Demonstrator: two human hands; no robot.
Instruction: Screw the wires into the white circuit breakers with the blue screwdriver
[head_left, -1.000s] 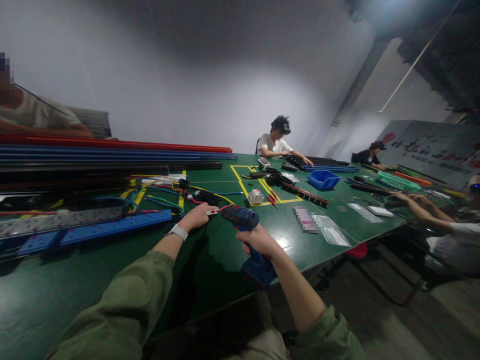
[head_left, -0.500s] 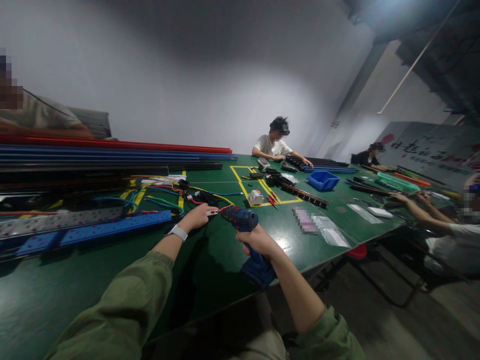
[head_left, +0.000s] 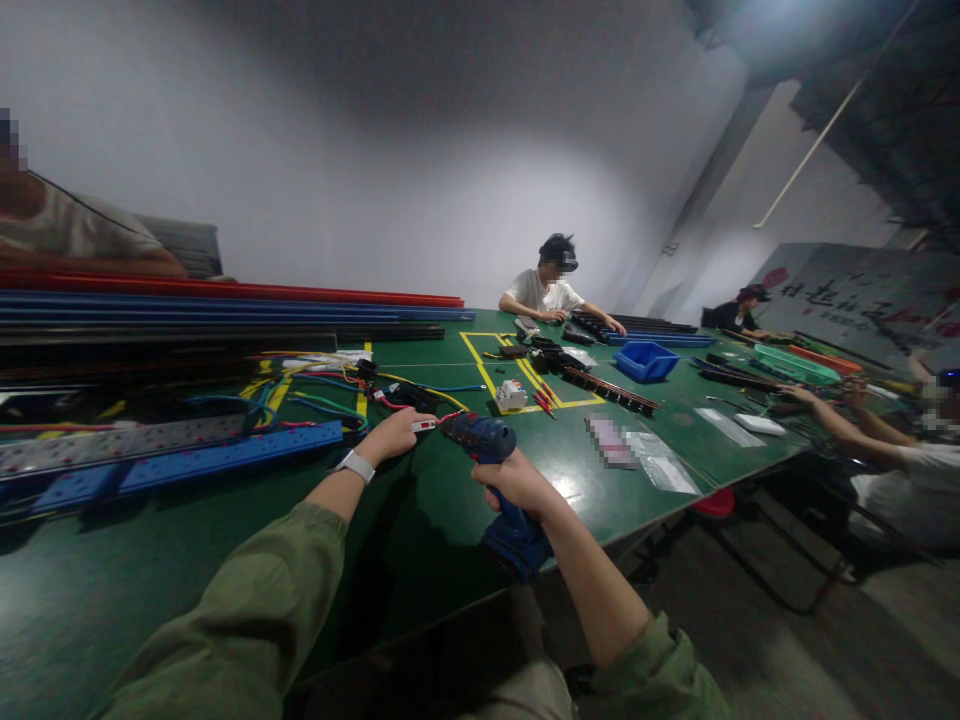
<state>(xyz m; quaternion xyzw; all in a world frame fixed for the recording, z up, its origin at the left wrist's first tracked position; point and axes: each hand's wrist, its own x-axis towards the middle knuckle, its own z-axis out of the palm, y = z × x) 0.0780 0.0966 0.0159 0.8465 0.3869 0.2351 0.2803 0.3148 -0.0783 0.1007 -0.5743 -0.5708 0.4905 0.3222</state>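
My right hand (head_left: 517, 482) is wrapped round the grip of a dark blue cordless drill (head_left: 480, 436), its nose pointing left. Close to that nose, my left hand (head_left: 399, 434) is closed on a small white part with red marks (head_left: 424, 425). A red wire (head_left: 450, 416) runs by the white part, near the drill's tip; whether the tip touches the part I cannot tell. Beyond my left hand lie loose yellow, green and blue wires (head_left: 330, 405). A white circuit breaker (head_left: 511, 395) stands on the green table (head_left: 442, 530) past the drill.
Blue power strips (head_left: 232, 455) and long red and blue rails (head_left: 300, 290) lie to the left. A blue bin (head_left: 646, 361), a copper strip (head_left: 611, 388) and plastic bags (head_left: 660, 462) are to the right. Co-workers sit across the table (head_left: 546, 285) and at right (head_left: 892, 460).
My hands, the drill and the white part look unmoved. The co-worker at the left edge has shifted slightly, and another person's arm at the far right has come up.
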